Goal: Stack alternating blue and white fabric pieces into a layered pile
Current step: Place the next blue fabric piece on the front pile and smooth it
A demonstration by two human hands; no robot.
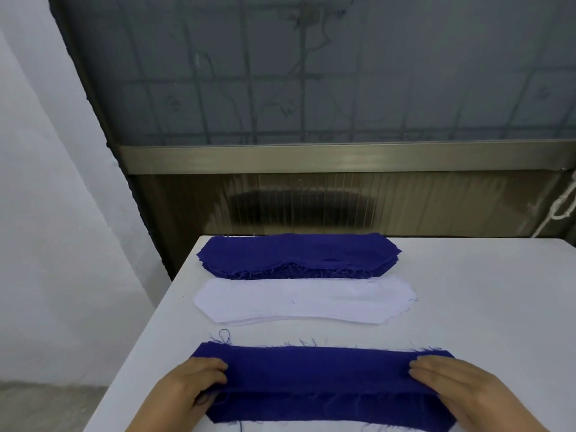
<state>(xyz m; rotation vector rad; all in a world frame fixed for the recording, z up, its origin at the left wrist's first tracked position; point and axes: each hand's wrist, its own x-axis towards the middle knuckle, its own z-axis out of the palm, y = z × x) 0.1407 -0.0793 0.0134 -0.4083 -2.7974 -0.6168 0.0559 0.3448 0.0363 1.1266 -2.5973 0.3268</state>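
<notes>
Presently we find a blue fabric piece (318,369) lying at the near edge of the white table (483,291), its frayed long edges running left to right. Our left hand (190,388) pinches its left end, thumb tucked under; our right hand (452,388) grips the right end, fingers laid over the cloth. Beyond it, apart, lies a stack of white pieces (305,299). Just behind that sits a thicker stack of blue pieces (299,254), near the table's far edge.
</notes>
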